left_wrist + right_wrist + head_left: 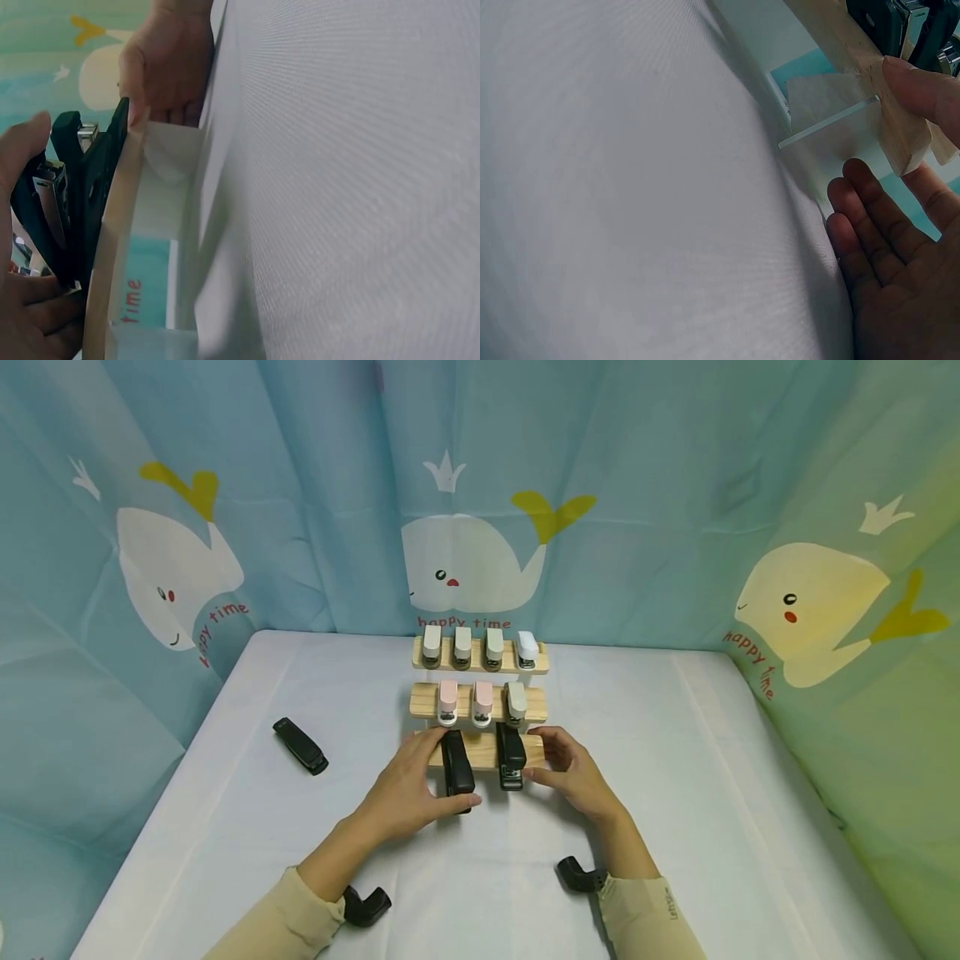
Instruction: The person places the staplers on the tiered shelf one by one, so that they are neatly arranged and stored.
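Observation:
A three-tier wooden rack (pixel 480 753) stands at the middle of the table. My left hand (pixel 396 797) holds a black stapler (pixel 457 766) end to end, thumb at its near end and fingers at its far end, at the left of the lowest shelf. Beside it a second black stapler (pixel 512 752) sits on that shelf, its front overhanging. At the shelf's right end, my right hand (pixel 573 777) grips the board; in the right wrist view the thumb (pixel 919 90) lies against the wood, with the index finger behind it and the other fingers loosely bent.
On the table's left lies another black stapler (pixel 300 746). Pink staplers (pixel 447 700) and a pale one (pixel 516 703) fill the middle shelf. Several pale staplers (pixel 462 647) stand on the top shelf. A whale-print curtain (pixel 645 568) hangs behind the white table (pixel 675 760).

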### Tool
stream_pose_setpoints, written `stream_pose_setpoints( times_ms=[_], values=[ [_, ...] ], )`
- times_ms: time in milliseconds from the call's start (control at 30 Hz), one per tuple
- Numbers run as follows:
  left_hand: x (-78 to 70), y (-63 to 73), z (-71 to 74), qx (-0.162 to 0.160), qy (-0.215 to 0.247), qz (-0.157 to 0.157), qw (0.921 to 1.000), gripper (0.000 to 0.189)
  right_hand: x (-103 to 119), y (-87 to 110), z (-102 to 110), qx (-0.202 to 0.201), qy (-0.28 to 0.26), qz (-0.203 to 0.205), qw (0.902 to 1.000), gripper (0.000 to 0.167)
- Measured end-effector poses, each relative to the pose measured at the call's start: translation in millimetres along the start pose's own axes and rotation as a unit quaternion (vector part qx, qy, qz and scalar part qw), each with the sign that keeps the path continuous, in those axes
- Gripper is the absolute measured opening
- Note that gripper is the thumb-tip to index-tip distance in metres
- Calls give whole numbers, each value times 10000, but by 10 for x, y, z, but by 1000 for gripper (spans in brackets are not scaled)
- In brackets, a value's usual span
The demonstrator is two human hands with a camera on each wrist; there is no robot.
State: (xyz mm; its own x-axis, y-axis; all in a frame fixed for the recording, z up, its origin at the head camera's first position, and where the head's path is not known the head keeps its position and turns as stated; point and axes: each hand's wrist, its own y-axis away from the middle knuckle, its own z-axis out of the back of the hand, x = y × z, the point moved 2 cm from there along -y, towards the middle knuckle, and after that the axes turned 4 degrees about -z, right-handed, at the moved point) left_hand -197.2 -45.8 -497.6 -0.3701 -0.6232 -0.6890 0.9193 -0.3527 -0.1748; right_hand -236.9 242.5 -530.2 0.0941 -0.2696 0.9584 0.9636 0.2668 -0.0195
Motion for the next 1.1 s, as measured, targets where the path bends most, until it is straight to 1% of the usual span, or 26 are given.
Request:
stream_pose_setpoints(
  times_ms=[233, 433, 700, 967, 1100],
  values=[
    [-5, -46, -19, 157, -223, -182, 9995, 111, -2, 1, 5, -7, 46, 3, 10000, 57],
    [-13, -53, -20, 274, -313, -207, 9989, 109, -8, -3, 9, 23, 4, 15, 10000, 57],
    [-39, -64, -20, 443, -509, -302, 9973, 101, -37, -10, 14, 31, -3, 6, 10000, 56],
    [-103, -76, -39, 410, -744, -400, 9956, 96, -38, -12, 13, 29, 4, -6, 10000, 56],
    [-138, -77, -49, 443, -797, -369, 9952, 94, -30, -14, 8, 27, 26, 3, 10000, 56]
  ],
)
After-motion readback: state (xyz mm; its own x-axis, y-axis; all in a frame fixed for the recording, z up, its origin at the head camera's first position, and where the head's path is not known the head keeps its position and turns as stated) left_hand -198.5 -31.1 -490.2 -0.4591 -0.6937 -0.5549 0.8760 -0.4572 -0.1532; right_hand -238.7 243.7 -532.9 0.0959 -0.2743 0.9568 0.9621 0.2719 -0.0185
